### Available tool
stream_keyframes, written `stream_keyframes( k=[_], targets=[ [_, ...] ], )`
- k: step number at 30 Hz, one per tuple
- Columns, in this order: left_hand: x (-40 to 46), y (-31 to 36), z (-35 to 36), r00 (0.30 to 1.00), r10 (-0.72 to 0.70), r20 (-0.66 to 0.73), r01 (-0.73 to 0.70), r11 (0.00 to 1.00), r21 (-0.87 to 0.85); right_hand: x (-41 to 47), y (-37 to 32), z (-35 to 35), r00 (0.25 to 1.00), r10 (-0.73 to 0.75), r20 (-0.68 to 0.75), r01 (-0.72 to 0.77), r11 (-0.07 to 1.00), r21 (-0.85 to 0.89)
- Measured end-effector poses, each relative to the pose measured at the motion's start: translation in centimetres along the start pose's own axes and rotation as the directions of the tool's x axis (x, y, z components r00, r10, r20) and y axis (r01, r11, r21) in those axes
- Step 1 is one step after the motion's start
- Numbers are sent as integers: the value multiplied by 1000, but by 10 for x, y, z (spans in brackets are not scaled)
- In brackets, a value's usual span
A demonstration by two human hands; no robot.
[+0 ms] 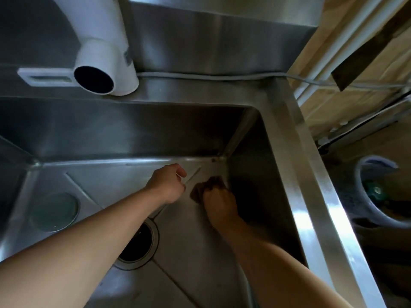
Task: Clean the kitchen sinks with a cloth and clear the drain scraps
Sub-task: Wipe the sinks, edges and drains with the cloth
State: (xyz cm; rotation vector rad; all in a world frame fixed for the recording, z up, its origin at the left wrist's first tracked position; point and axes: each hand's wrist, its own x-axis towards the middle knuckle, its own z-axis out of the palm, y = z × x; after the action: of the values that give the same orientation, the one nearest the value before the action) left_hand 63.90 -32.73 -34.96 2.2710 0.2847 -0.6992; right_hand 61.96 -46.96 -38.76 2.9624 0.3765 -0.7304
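One sink point(287, 165), one open drain point(135, 245) beneath the left forearm, one cloth point(206, 187). The left hand point(168, 185) reaches in, fingers curled, empty. Just right of it, the right hand point(220, 202) grips the brown cloth, pressing it into the far corner.

The sink point(133, 134) is formed of brushed stainless steel with a satin sheen; bright reflections are carried along its right rim. The drain point(142, 243) is ringed in polished metal. The cloth point(209, 185) is seen as soft, crumpled brown fabric, matt throughout. The spout point(104, 70) is finished in smooth white plastic.
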Motion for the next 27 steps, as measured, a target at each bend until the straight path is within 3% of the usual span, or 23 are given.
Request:
stream_keyframes(
  k=[2, 4, 7, 10, 13, 16, 23, 27],
  targets=[
    [2, 4, -2, 1000, 8, 1, -8, 1000, 1, -2, 3, -12, 996, 85, 7, -85, 996, 35],
    [6, 4, -3, 1000, 9, -9, -8, 1000, 6, 4, 1, -20, 965, 141, -222, -147, 989, -13],
    [11, 2, -2, 1000, 8, -13, -8, 1000, 15, 36, 2, -17, 935, 196, -296, -213, 977, -27],
    [16, -1, -1, 1000, 14, -14, -14, 1000, 19, 59, 8, -15, 937, 238, -257, -261, 964, -57],
    [19, -5, 1, 1000, 8, -12, -7, 1000, 15, 74, 15, 9, 984, 140, -110, -149, 985, -81],
    [14, -9, 4, 1000, -1, -9, 2, 1000, 19, 70, 15, 13, 989, 125, -78, -131, 988, -80],
    [-13, -13, 4, 1000, -30, -9, 30, 999, 12, -3, -18, 18, 999, -38, 29, 43, 983, -180],
    [-30, -17, 0, 1000, -30, -5, 30, 999, -12, -39, -34, 15, 990, -106, 95, 120, 981, -153]
  ],
)
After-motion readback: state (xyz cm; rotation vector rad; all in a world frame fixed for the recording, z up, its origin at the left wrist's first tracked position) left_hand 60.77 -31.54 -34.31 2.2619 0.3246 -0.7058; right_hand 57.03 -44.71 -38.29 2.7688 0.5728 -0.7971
